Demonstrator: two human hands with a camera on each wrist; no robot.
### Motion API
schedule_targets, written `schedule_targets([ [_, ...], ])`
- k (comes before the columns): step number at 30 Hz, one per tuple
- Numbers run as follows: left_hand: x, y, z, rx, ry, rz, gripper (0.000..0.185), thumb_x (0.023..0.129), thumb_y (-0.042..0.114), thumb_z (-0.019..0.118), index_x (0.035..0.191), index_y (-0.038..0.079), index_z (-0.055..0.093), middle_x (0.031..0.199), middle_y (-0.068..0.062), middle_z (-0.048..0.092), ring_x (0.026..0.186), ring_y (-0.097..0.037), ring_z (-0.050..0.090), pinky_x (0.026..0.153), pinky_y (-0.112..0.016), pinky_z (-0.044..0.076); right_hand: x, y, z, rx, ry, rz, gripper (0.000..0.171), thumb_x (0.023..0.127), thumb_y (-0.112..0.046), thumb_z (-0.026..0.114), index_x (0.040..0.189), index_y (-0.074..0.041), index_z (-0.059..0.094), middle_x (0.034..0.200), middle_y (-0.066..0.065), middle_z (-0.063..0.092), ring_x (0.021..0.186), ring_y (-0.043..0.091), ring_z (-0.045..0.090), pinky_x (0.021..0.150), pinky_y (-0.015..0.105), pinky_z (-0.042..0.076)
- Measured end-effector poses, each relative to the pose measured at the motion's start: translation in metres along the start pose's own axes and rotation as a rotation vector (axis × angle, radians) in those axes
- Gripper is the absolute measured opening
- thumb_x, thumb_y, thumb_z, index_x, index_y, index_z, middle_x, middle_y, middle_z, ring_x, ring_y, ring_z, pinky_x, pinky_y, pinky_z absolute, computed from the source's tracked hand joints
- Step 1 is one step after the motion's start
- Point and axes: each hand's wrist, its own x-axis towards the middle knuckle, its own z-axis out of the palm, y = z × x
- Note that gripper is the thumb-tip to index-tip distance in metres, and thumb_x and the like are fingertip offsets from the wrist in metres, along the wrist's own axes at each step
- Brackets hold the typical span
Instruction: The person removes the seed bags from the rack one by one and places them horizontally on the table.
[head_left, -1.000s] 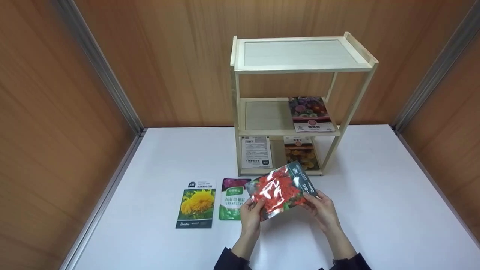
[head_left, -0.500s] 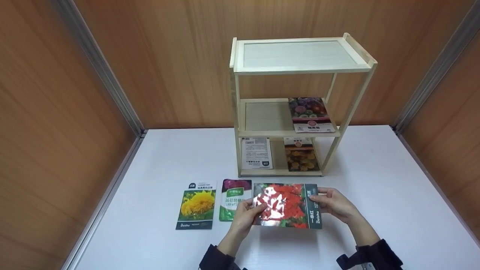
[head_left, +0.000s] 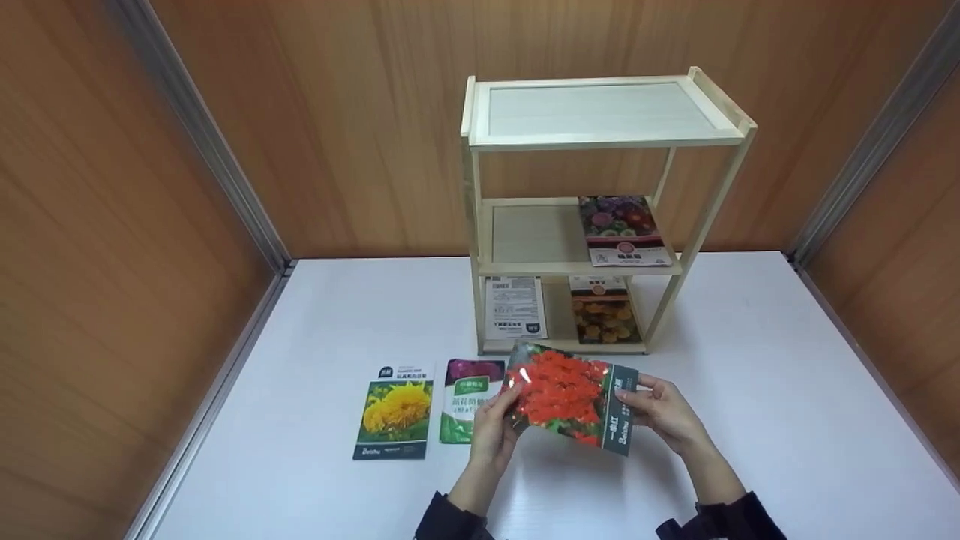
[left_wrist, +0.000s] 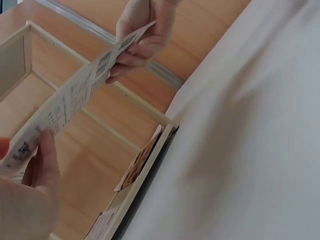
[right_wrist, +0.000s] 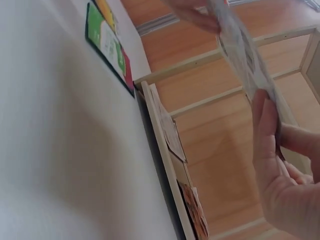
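Observation:
A glossy seed packet with red flowers (head_left: 570, 396) is held up above the white table (head_left: 750, 390), just in front of the wooden shelf (head_left: 600, 142). My left hand (head_left: 491, 426) pinches its left edge and my right hand (head_left: 660, 412) pinches its right edge, beside a dark strip with white lettering. The left wrist view shows the packet's printed back (left_wrist: 75, 95) edge-on, stretched between my left hand (left_wrist: 35, 170) and my right hand (left_wrist: 142, 35). In the right wrist view the packet (right_wrist: 245, 55) runs from my right hand (right_wrist: 280, 165) up to the other hand.
A yellow-flower packet (head_left: 395, 411) and a green packet (head_left: 466, 401) lie on the table left of my hands. The shelf's middle tier holds a purple-flower packet (head_left: 621, 227). Its bottom tier holds a white-backed packet (head_left: 514, 307) and an orange-flower packet (head_left: 604, 311). Wood-panel walls enclose the table.
The red-flower packet turned from a steep tilt to level, then rose slightly and tipped its far edge toward the shelf. Both hands kept hold of its ends.

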Motion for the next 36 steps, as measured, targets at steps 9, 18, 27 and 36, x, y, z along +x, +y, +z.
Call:
schedule_targets([
  [9,-0.005,-0.035,0.028,-0.055,0.133,0.157,0.054,0.078,0.016,0.066,0.123,-0.008,0.045,0.114,-0.018,0.056,0.096,-0.024,0.058,0.079,-0.036,0.048,0.004,0.01,0.038,0.113,0.384,0.033,0.041,0.084,-0.003,0.057,0.121,0.008,0.043,0.083,0.012,0.065,0.073,0.019,0.064,0.064,0.029,0.052],
  [18,-0.012,-0.056,0.041,-0.004,0.235,0.169,0.049,0.08,0.004,0.061,0.121,-0.014,0.041,0.111,-0.025,0.055,0.095,-0.024,0.058,0.078,-0.032,0.048,0.006,0.022,0.057,0.061,0.486,0.024,0.041,0.085,-0.009,0.058,0.121,0.004,0.045,0.083,0.012,0.066,0.072,0.016,0.064,0.063,0.026,0.051],
  [27,-0.009,-0.041,0.031,0.107,0.154,0.14,0.04,0.08,0.001,0.059,0.116,-0.014,0.047,0.102,-0.022,0.06,0.087,-0.024,0.062,0.074,-0.032,0.05,-0.001,0.017,0.044,0.011,0.342,0.074,0.045,0.082,-0.01,0.062,0.12,0.007,0.043,0.085,0.012,0.064,0.073,0.018,0.063,0.066,0.029,0.052],
  [36,-0.003,-0.017,0.014,0.236,-0.034,0.05,0.038,0.078,0.0,0.061,0.112,-0.014,0.05,0.092,-0.017,0.064,0.079,-0.019,0.063,0.069,-0.029,0.051,-0.01,0.002,0.015,-0.118,0.124,0.067,0.04,0.085,-0.021,0.06,0.11,0.008,0.049,0.084,0.009,0.064,0.075,0.019,0.062,0.067,0.033,0.051],
])
